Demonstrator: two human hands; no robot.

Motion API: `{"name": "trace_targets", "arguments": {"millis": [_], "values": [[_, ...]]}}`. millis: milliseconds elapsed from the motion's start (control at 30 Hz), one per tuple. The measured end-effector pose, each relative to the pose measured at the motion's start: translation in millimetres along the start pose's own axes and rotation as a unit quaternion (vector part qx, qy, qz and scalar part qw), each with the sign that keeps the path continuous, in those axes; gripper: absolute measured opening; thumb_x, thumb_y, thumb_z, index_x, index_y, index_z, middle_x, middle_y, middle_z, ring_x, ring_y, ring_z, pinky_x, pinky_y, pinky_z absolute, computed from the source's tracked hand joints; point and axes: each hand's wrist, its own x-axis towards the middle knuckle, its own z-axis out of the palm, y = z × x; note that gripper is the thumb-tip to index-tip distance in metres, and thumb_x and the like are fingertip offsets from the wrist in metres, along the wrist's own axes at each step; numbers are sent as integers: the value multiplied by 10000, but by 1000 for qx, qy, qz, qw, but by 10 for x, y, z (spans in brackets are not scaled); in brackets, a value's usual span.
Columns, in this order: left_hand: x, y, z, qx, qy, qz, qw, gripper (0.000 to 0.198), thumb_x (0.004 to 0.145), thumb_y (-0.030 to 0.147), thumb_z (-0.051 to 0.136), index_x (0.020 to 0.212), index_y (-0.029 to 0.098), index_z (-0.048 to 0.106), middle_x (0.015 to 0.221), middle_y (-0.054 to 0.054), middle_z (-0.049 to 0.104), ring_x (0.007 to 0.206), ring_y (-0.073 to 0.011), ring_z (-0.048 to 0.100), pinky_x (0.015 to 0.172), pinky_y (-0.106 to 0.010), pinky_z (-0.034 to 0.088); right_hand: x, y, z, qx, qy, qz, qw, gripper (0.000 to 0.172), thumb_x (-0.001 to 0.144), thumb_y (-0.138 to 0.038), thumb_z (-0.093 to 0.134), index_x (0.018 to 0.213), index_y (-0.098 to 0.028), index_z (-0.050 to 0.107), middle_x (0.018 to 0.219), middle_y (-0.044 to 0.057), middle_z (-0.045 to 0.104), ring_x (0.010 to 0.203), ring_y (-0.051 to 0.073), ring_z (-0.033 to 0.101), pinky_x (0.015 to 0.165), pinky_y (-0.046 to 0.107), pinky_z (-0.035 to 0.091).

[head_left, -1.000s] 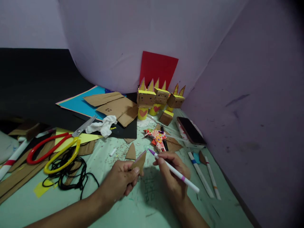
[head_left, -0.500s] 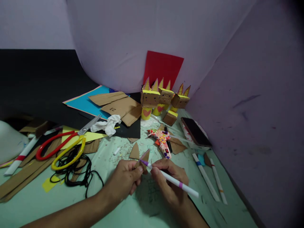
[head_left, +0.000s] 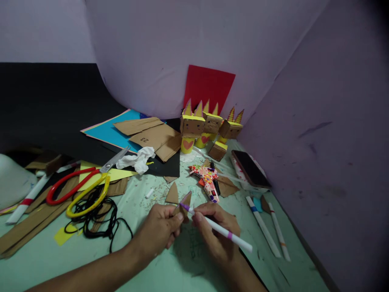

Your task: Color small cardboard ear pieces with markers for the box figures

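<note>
My left hand (head_left: 158, 232) pinches a small pointed cardboard triangle (head_left: 184, 201) upright over the green table. My right hand (head_left: 216, 237) grips a white marker (head_left: 223, 231) with a purple tip, and that tip touches the triangle's face. A second loose cardboard triangle (head_left: 172, 194) lies on the table just beyond my left hand. A patterned glue gun (head_left: 208, 180) rests a little farther back, ahead of my right hand.
Red-and-yellow scissors (head_left: 83, 183) and a tangle of black cord (head_left: 97, 215) lie at left. Cardboard box figures (head_left: 209, 125) with yellow spikes stand by the red sheet (head_left: 209, 86). A phone (head_left: 249, 167) and two markers (head_left: 269, 229) lie at right beside the purple wall. Cardboard sheets (head_left: 152, 136) and crumpled tissue (head_left: 136, 159) sit behind.
My right hand brought the marker tip from beside the triangle onto its face. Both hands drew together, and the view shifted slightly.
</note>
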Motion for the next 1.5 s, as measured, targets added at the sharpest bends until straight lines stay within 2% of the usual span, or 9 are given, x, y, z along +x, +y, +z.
{"name": "trace_targets", "arguments": {"millis": [200,367,433,567,767,967,1033,1233,1500], "values": [[-1,9,-6,7,6,3,1000,361,571,514,585,453,201,448,254,83,328,218,-47,237,265,-184,108,-8,13,-4,1,82,84,993,173,788,-299,571,685,-174,632,546,17,632,507,149,586,468,234,434],[-10,26,5,9,14,-12,1000,360,548,514,581,437,201,442,244,85,312,221,-47,251,263,-176,107,-15,11,-3,11,0,12,1000,133,792,-249,564,702,-180,633,546,0,629,462,119,561,443,213,416],[7,3,2,10,14,-6,1000,372,555,517,584,428,201,435,245,85,312,215,-44,237,260,-180,101,-16,19,-2,-3,9,27,1000,138,795,-256,562,707,-179,635,542,2,628,464,123,563,443,215,419],[19,-3,-1,7,5,8,1000,371,567,515,591,443,197,445,257,81,335,216,-41,233,262,-183,104,-15,30,-9,-17,78,77,994,169,797,-297,566,703,-172,632,545,16,623,506,148,584,480,238,439],[-32,58,6,5,8,-17,1000,360,557,511,590,460,195,447,264,87,328,223,-44,248,266,-179,107,1,21,1,11,5,9,1000,125,791,-240,561,709,-176,632,541,-1,626,461,118,567,440,207,414],[-21,42,1,0,20,-17,1000,340,552,496,596,556,165,518,347,81,403,249,-33,272,275,-170,131,-3,38,0,3,94,96,991,170,794,-313,570,720,-173,632,559,20,638,525,154,600,477,238,447],[-22,47,5,1,18,-19,1000,339,556,500,581,558,168,511,342,84,398,242,-32,263,271,-171,127,-12,23,-1,21,79,81,993,163,798,-295,558,713,-175,629,563,19,635,526,150,594,485,240,446],[-21,27,13,29,20,-19,999,316,557,483,570,516,195,447,324,86,391,231,-41,284,260,-170,160,-25,-2,17,11,-40,-23,999,94,783,-200,565,721,-178,632,580,5,641,488,115,573,456,207,409],[-53,43,12,80,22,-7,996,358,600,499,511,427,208,395,288,82,338,220,-44,285,253,-168,158,-27,44,7,10,-22,6,1000,98,790,-221,576,716,-190,631,550,-8,628,464,111,561,440,198,403]]}}
